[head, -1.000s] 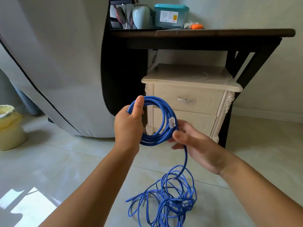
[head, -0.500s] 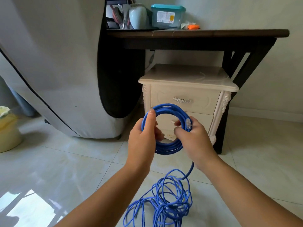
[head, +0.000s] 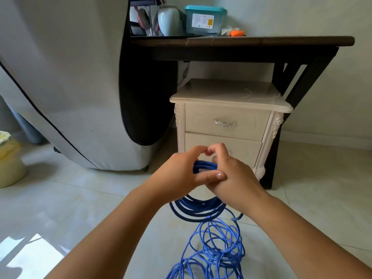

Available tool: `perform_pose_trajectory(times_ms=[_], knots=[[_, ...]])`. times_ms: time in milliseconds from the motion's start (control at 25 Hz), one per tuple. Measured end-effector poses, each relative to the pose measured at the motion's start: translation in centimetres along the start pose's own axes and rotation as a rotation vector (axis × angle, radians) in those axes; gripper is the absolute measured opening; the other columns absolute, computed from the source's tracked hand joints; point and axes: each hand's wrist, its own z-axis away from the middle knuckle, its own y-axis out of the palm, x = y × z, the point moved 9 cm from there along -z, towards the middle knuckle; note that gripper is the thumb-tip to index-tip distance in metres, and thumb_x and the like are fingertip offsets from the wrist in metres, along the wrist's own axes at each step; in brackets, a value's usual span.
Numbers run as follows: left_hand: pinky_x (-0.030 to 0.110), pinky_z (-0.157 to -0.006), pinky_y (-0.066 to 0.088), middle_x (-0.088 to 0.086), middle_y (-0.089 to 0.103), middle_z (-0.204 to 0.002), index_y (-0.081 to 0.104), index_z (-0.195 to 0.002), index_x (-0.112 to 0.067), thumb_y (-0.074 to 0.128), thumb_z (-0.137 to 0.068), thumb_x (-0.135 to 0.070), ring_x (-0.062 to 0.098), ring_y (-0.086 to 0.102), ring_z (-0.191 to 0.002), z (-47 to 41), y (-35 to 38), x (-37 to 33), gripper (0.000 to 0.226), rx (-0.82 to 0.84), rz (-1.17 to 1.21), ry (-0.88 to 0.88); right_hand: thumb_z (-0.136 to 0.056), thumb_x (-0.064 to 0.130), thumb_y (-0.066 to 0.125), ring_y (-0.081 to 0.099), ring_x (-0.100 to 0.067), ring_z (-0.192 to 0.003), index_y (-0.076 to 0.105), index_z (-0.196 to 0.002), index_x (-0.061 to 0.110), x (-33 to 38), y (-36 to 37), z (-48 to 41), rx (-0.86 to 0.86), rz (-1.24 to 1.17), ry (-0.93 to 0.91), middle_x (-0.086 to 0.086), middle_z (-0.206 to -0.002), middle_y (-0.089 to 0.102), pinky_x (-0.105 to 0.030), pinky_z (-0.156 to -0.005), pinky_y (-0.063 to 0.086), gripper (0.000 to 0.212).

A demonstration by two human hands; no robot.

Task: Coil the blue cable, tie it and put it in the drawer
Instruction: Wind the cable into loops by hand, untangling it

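Blue cable (head: 198,211) is the whole business of the head view, and it lies in two parts: a wound bundle of loops held up in front of the body, and a loose tangled heap (head: 219,248) on the floor (head: 80,198) directly beneath, joined to the bundle by a strand running down on the right side. The left hand (head: 179,174) has its fingers curled over the top of the bundle and its thumb laid across onto the right hand (head: 235,178). The right hand's fingers curl over the same top arc from the other side, so both grips close on the loops where they meet. How firmly the right one holds is partly hidden. The ring hangs roughly upright and faces the person, its lower arc sagging below the wrists. Since the slack lies straight below and feeds in on the right, that hand seems better placed to draw up the next turn while the left keeps the bundle. Much cable is unwound, so coiling looks far from finished. Beyond the hands stands a cream nightstand (head: 231,93) under a dark worktop (head: 241,40). Its upper drawer (head: 201,119) and its lower drawer (head: 241,146) are both closed, the lower one partly behind the fingers.
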Motion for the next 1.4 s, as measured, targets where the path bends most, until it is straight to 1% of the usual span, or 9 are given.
perform_pose_trajectory(times_ms=[200,360,480,560,800,1040,1080,1200,1400], knots=[[0.032,-0.074,0.054,-0.005,0.071,-0.088,0.062,-0.125,-0.031,0.059,-0.08,-0.062,0.01,0.065,-0.079,0.1,-0.6,0.0,0.054,-0.115,0.196,0.016,-0.085,0.02,0.064,0.061,-0.022,-0.078,0.032,-0.104,0.034,-0.8,-0.4,-0.1,-0.093,-0.188,0.01,0.006,-0.088,0.067,-0.04,-0.069,0.051,0.039],[0.02,-0.054,0.046,-0.01,0.068,-0.07,0.067,-0.121,-0.026,0.062,-0.095,-0.034,0.003,0.059,-0.058,0.3,-1.7,0.6,0.028,-0.245,0.411,-0.007,-0.075,0.022,0.078,0.069,-0.013,-0.088,0.044,-0.115,0.045,-2.8,1.0,0.0,0.091,-0.478,0.157,0.012,-0.103,0.069,-0.037,-0.085,0.056,0.057],[0.024,-0.052,0.037,-0.012,0.052,-0.054,0.075,-0.1,-0.021,0.059,-0.097,-0.03,0.008,0.043,-0.052,0.4,-2.9,2.5,0.018,-0.388,0.626,-0.103,-0.071,0.036,0.083,0.073,-0.019,-0.086,0.059,-0.111,0.029,-4.5,2.9,0.7,0.285,-0.689,0.351,0.003,-0.093,0.074,-0.045,-0.092,0.055,0.047],[0.029,-0.053,0.037,-0.006,0.046,-0.054,0.074,-0.09,-0.017,0.057,-0.098,-0.031,0.011,0.04,-0.052,0.4,-3.3,3.0,0.023,-0.447,0.718,-0.143,-0.081,0.032,0.077,0.074,-0.025,-0.081,0.065,-0.104,0.019,-4.4,3.6,1.0,0.304,-0.844,0.413,-0.002,-0.086,0.076,-0.043,-0.087,0.058,0.028],[0.03,-0.054,0.039,-0.009,0.042,-0.053,0.071,-0.099,-0.015,0.05,-0.101,-0.033,0.009,0.039,-0.049,0.0,-4.2,2.1,0.028,-0.481,0.754,-0.093,-0.081,0.024,0.077,0.053,-0.018,-0.053,0.07,-0.084,0.019,-4.4,-0.4,0.3,-0.236,-0.812,0.343,-0.007,-0.068,0.063,-0.024,-0.045,0.044,0.01],[0.033,-0.054,0.036,-0.008,0.042,-0.053,0.07,-0.09,-0.017,0.05,-0.1,-0.041,0.011,0.037,-0.049,0.1,-4.9,1.6,0.033,-0.358,0.59,-0.032,-0.063,0.034,0.084,0.04,-0.002,-0.048,0.074,-0.086,0.02,-3.7,-1.4,-0.5,-0.059,-1.054,0.306,0.006,-0.07,0.057,-0.017,-0.045,0.027,0.028],[0.035,-0.052,0.037,-0.003,0.046,-0.055,0.071,-0.091,-0.02,0.051,-0.099,-0.042,0.015,0.039,-0.049,0.2,-5.0,1.4,0.031,-0.346,0.518,-0.024,-0.071,0.036,0.077,0.034,-0.004,-0.047,0.075,-0.076,0.024,-3.7,-1.6,-0.7,-0.083,-1.115,0.321,0.003,-0.075,0.057,-0.016,-0.042,0.024,0.013],[0.028,-0.049,0.042,0.009,0.064,-0.069,0.066,-0.087,-0.035,0.053,-0.097,-0.041,0.02,0.048,-0.052,0.5,-5.1,1.2,0.017,-0.317,0.265,-0.017,-0.096,0.02,0.054,0.026,-0.007,-0.049,0.075,-0.062,0.029,-4.3,-2.4,-0.9,-0.171,-1.144,0.309,-0.006,-0.095,0.061,-0.015,-0.038,0.02,0.041],[0.02,-0.046,0.041,0.001,0.053,-0.058,0.068,-0.087,-0.022,0.051,-0.1,-0.032,0.006,0.047,-0.045,1.1,-6.5,2.0,0.023,-0.473,0.42,-0.035,-0.102,0.019,0.048,0.038,-0.01,-0.05,0.069,-0.088,0.029,-2.8,-1.0,0.5,-0.188,-0.939,0.225,-0.013,-0.095,0.056,-0.022,-0.043,0.035,0.027]])
